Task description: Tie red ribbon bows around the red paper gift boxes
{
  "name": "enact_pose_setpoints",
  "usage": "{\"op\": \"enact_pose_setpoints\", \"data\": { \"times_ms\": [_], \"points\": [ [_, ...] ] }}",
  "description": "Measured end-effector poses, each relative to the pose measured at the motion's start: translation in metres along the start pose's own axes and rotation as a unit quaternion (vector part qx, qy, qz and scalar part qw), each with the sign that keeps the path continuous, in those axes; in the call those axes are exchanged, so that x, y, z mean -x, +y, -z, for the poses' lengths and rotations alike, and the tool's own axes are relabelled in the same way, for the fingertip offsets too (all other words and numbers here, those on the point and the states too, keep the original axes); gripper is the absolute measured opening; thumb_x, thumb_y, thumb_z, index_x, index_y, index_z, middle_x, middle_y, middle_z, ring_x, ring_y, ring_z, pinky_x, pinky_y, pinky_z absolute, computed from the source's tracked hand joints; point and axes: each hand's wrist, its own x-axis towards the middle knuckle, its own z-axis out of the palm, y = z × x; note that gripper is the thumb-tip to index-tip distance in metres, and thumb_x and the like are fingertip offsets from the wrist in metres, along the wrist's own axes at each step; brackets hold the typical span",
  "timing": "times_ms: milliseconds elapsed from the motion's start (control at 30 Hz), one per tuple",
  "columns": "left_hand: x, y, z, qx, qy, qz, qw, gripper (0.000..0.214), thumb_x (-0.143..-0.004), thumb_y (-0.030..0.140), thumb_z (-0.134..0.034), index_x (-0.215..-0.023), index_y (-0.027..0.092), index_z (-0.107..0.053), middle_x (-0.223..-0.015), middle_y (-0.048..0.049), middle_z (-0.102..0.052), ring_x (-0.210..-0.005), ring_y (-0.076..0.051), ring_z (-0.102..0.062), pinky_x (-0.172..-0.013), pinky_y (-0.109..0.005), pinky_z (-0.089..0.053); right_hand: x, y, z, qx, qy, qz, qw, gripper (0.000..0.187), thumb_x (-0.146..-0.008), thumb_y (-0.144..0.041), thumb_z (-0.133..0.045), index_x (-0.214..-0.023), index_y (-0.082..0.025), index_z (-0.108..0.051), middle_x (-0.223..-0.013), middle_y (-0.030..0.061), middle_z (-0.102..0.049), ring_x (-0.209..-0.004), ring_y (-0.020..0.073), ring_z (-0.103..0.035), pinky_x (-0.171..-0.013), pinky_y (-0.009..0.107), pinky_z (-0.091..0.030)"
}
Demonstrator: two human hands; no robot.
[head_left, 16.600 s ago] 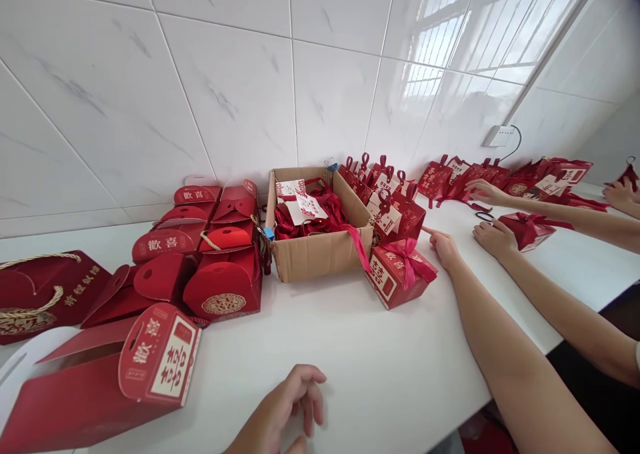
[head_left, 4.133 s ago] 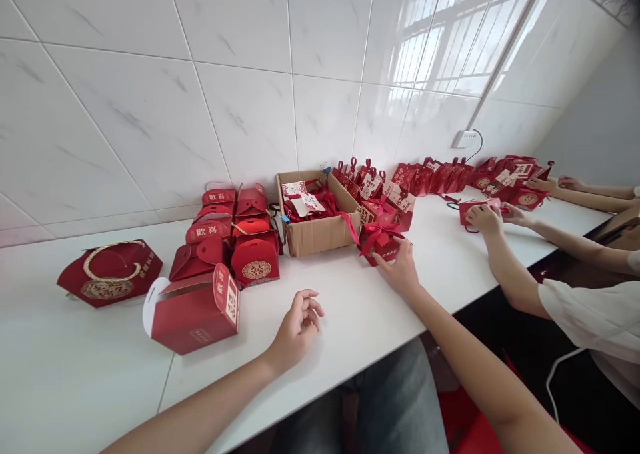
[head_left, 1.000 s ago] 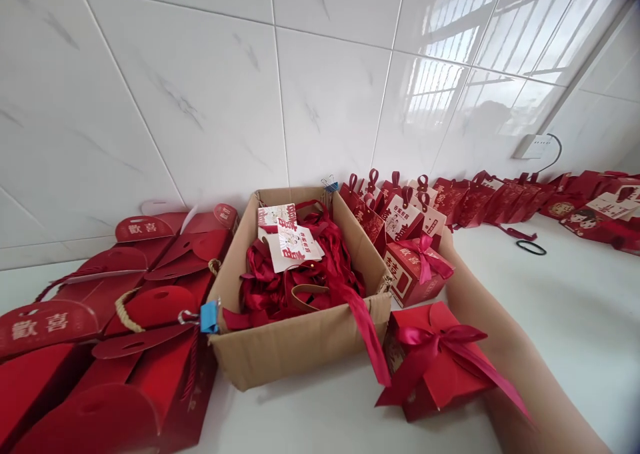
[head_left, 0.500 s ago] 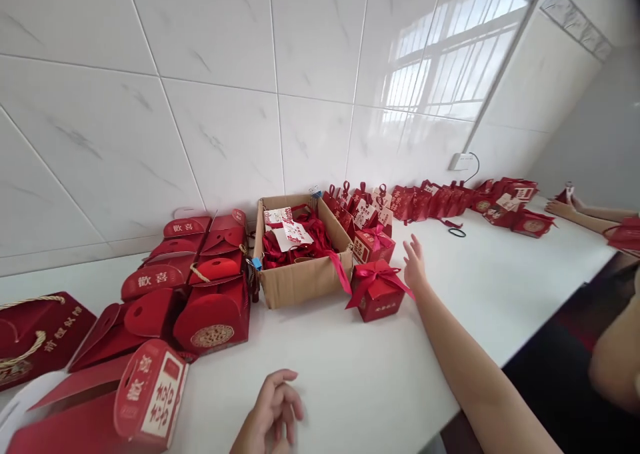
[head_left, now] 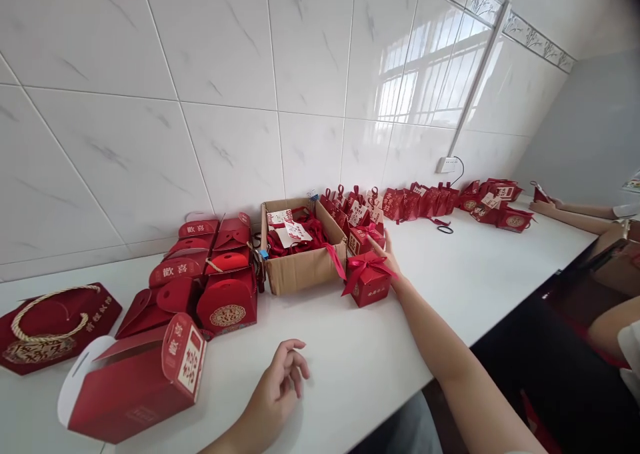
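Observation:
My right hand reaches to two small red gift boxes with ribbon bows. Its fingers are stretched apart at the right side of the rear gift box, seemingly touching it; a firm hold does not show. Directly in front stands the nearer gift box, its bow partly beside my wrist. My left hand rests over the white table with loosely curled, parted fingers and nothing in them. Left of the gift boxes is an open cardboard box of dark red ribbons and printed cards.
Larger red gift boxes stand in rows at left, beside an open red carton and a rope-handled box. Small red bags line the tiled wall. A black ring lies farther right. Another person's hands work at the far end.
My right hand has moved from beside the front gift box to the rear one. My left hand stays loosely curled. The view has shifted, showing more of the open carton.

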Motion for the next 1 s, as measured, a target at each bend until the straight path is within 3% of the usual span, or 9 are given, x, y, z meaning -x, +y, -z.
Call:
{"op": "enact_pose_setpoints", "data": {
  "times_ms": [100,167,300,467,633,767,867,933,1000],
  "points": [
    [-0.001,0.002,-0.001,-0.015,0.003,0.001,1.0,0.054,-0.065,0.001,-0.034,-0.114,0.022,-0.03,-0.088,-0.0002,-0.05,-0.067,-0.012,-0.048,-0.065,-0.03,-0.031,-0.005,-0.001,-0.006,0.019,-0.003,-0.032,0.999,0.065,-0.069,-0.038,-0.069,-0.13,-0.032,-0.048,-0.155,0.0083,-0.001,-0.115,0.0306,-0.056,-0.09,0.048,-0.05],
    [-0.002,0.002,-0.002,-0.015,0.003,0.001,1.0,0.054,-0.065,0.001,-0.033,-0.115,0.022,-0.029,-0.088,-0.0001,-0.05,-0.067,-0.012,-0.048,-0.065,-0.03,-0.031,-0.006,-0.001,-0.008,0.03,0.018,-0.055,0.998,0.058,-0.071,-0.039,-0.065,-0.125,-0.029,-0.049,-0.153,0.0111,-0.004,-0.105,0.029,-0.061,-0.086,0.05,-0.051],
    [-0.002,-0.001,-0.002,-0.018,0.0,-0.001,1.0,0.054,-0.067,0.001,-0.034,-0.116,0.024,-0.028,-0.091,-0.0004,-0.05,-0.069,-0.012,-0.049,-0.066,-0.03,-0.032,-0.003,-0.001,-0.008,0.043,0.068,-0.067,0.995,0.054,-0.07,-0.039,-0.064,-0.119,-0.024,-0.046,-0.148,0.0151,-0.012,-0.119,0.0329,-0.05,-0.091,0.051,-0.047],
    [-0.001,-0.003,0.0,-0.025,-0.009,0.002,1.0,0.053,-0.069,0.001,-0.034,-0.116,0.024,-0.027,-0.091,-0.0005,-0.05,-0.069,-0.012,-0.049,-0.066,-0.03,-0.032,-0.004,0.012,-0.002,0.045,0.125,-0.063,0.989,0.063,-0.063,-0.039,-0.068,-0.116,-0.021,-0.04,-0.142,0.0173,-0.017,-0.13,0.0333,-0.034,-0.102,0.051,-0.037],
    [-0.001,-0.004,0.0,-0.029,-0.009,0.009,1.0,0.055,-0.069,0.001,-0.033,-0.117,0.025,-0.027,-0.093,-0.0009,-0.05,-0.071,-0.013,-0.051,-0.068,-0.031,-0.033,-0.012,0.027,-0.003,0.028,0.135,-0.07,0.988,0.064,-0.063,-0.035,-0.065,-0.119,-0.019,-0.038,-0.15,0.0186,-0.001,-0.138,0.0353,-0.02,-0.106,0.054,-0.03],
    [-0.001,-0.003,0.0,-0.022,-0.004,0.002,1.0,0.057,-0.069,0.001,-0.033,-0.119,0.026,-0.025,-0.093,-0.0004,-0.05,-0.071,-0.013,-0.051,-0.07,-0.032,-0.033,-0.015,0.024,-0.002,-0.037,0.138,-0.086,0.986,0.065,-0.061,-0.037,-0.067,-0.118,-0.018,-0.043,-0.154,0.0161,0.005,-0.141,0.0357,-0.013,-0.109,0.052,-0.025],
    [-0.001,0.0,0.0,-0.022,-0.014,-0.004,1.0,0.06,-0.068,0.002,-0.034,-0.122,0.027,-0.025,-0.093,-0.0006,-0.049,-0.071,-0.013,-0.051,-0.071,-0.032,-0.033,-0.01,0.014,0.013,-0.071,0.172,-0.113,0.976,0.063,-0.071,-0.043,-0.056,-0.127,-0.019,-0.038,-0.154,0.0154,0.002,-0.143,0.0334,-0.008,-0.11,0.054,-0.021],
    [0.0,0.001,0.001,-0.023,-0.023,-0.01,0.999,0.063,-0.068,0.002,-0.034,-0.125,0.027,-0.025,-0.094,-0.0009,-0.049,-0.071,-0.013,-0.051,-0.071,-0.032,-0.033,0.002,0.003,0.028,-0.085,0.207,-0.133,0.966,0.064,-0.081,-0.046,-0.043,-0.136,-0.02,-0.024,-0.154,0.0153,0.001,-0.144,0.0313,-0.003,-0.11,0.057,-0.019],
    [0.0,0.003,0.003,-0.022,-0.03,-0.015,0.999,0.066,-0.068,0.003,-0.034,-0.128,0.028,-0.025,-0.095,-0.0012,-0.049,-0.072,-0.013,-0.051,-0.072,-0.032,-0.033,0.025,-0.015,0.042,-0.1,0.219,-0.137,0.961,0.065,-0.087,-0.048,-0.035,-0.142,-0.024,-0.012,-0.154,0.0144,-0.001,-0.144,0.0313,-0.007,-0.108,0.059,-0.022]
  ]
}}
